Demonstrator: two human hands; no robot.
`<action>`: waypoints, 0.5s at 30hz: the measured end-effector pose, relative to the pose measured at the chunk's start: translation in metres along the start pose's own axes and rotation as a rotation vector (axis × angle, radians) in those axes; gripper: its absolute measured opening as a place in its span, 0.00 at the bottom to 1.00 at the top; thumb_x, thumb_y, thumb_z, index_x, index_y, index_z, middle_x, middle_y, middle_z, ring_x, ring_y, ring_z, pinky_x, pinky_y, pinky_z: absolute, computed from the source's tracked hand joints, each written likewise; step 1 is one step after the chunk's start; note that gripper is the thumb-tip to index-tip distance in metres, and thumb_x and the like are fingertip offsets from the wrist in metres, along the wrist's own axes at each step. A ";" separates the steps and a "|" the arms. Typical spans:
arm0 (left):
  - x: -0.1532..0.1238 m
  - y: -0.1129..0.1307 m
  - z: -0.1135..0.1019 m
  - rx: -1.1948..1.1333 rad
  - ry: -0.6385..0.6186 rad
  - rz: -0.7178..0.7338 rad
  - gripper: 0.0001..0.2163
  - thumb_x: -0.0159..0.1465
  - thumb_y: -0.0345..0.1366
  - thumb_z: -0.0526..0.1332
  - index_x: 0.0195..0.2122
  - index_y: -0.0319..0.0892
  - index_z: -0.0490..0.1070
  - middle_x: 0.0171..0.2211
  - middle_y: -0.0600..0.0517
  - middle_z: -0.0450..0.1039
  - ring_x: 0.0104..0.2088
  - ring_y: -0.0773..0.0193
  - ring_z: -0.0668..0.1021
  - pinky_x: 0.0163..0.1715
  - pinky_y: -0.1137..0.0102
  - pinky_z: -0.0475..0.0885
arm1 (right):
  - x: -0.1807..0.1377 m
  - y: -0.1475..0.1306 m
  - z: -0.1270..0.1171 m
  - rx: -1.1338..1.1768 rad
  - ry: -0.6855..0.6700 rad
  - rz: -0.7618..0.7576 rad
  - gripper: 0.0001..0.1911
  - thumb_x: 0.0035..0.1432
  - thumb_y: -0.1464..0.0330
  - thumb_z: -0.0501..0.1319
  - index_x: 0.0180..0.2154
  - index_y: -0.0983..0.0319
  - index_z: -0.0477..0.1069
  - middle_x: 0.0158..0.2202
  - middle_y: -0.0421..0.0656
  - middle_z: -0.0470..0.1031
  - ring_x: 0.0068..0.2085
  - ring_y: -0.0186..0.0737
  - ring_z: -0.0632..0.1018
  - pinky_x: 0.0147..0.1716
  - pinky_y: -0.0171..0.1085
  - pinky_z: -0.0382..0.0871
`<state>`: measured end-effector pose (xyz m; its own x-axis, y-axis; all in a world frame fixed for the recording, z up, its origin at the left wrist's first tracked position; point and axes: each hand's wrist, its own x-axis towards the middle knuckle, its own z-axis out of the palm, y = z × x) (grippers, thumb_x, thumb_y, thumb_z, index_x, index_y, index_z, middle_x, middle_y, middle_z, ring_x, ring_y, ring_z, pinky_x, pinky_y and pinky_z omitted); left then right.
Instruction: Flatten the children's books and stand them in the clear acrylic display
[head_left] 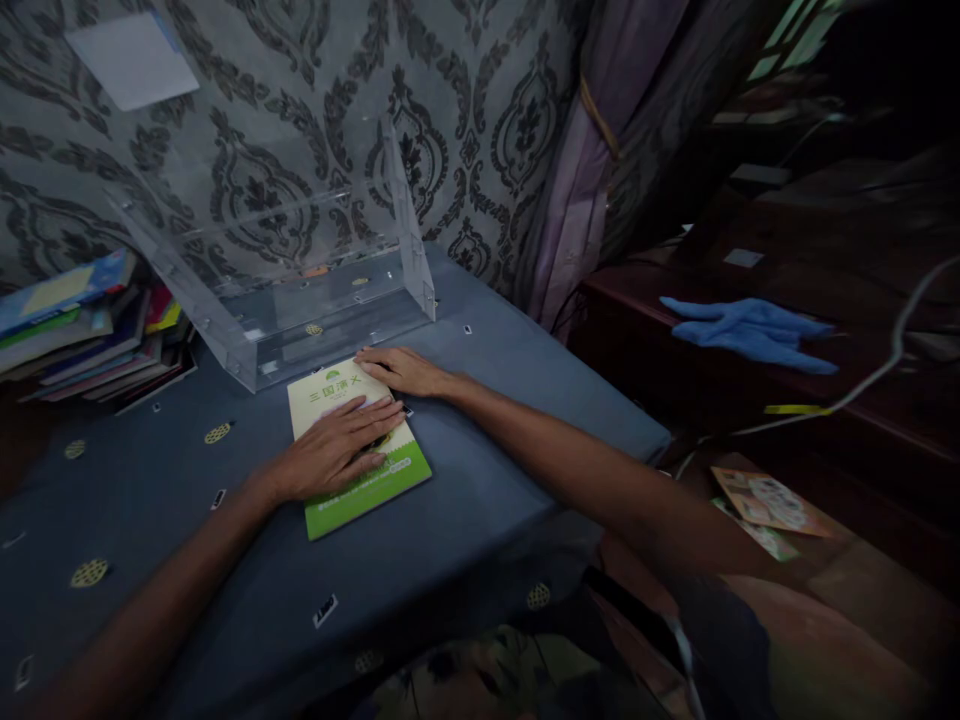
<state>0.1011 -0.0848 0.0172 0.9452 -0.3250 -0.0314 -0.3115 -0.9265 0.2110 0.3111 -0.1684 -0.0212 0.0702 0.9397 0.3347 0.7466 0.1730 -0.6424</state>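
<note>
A paperback book (pixel 367 505) with a cream and green cover and green Chinese characters lies closed on the blue patterned tablecloth (pixel 510 440). My left hand (pixel 337 448) rests flat across the middle of its cover, fingers stretched toward the right edge. At the book's upper right corner lies my right hand (pixel 401 370), palm down with its fingers extended over the edge. Neither hand grips the book. Part of the cover picture is hidden under my left hand.
Behind the book stands a clear acrylic rack (pixel 330 310) against the patterned wall. Stacked books (pixel 90 330) sit at the left. On the dark red furniture at the right lies a blue glove (pixel 750 330) near a white cable (pixel 896 345). Booklets (pixel 772 502) lie lower right.
</note>
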 end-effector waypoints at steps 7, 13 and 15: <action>-0.006 0.019 0.003 -0.044 -0.024 0.053 0.27 0.76 0.48 0.43 0.73 0.54 0.40 0.73 0.55 0.47 0.72 0.56 0.54 0.72 0.51 0.44 | -0.001 0.000 0.000 0.025 -0.009 0.002 0.18 0.72 0.61 0.50 0.50 0.60 0.75 0.56 0.44 0.77 0.65 0.47 0.68 0.63 0.46 0.62; -0.009 0.038 0.001 -0.065 -0.082 0.043 0.26 0.75 0.49 0.45 0.73 0.56 0.41 0.72 0.56 0.48 0.72 0.55 0.54 0.71 0.50 0.44 | -0.001 0.002 0.002 0.034 0.003 -0.003 0.17 0.71 0.62 0.51 0.51 0.59 0.75 0.60 0.43 0.74 0.67 0.46 0.66 0.65 0.46 0.59; -0.011 0.042 0.002 -0.071 -0.099 0.049 0.26 0.75 0.49 0.45 0.73 0.56 0.42 0.72 0.56 0.48 0.72 0.56 0.54 0.72 0.50 0.44 | -0.002 0.002 0.002 0.032 0.003 -0.005 0.18 0.71 0.61 0.51 0.52 0.60 0.75 0.60 0.45 0.74 0.67 0.47 0.66 0.65 0.46 0.59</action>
<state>0.0773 -0.1207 0.0247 0.9135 -0.3902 -0.1148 -0.3465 -0.8944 0.2828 0.3112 -0.1688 -0.0247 0.0686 0.9381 0.3394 0.7252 0.1868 -0.6628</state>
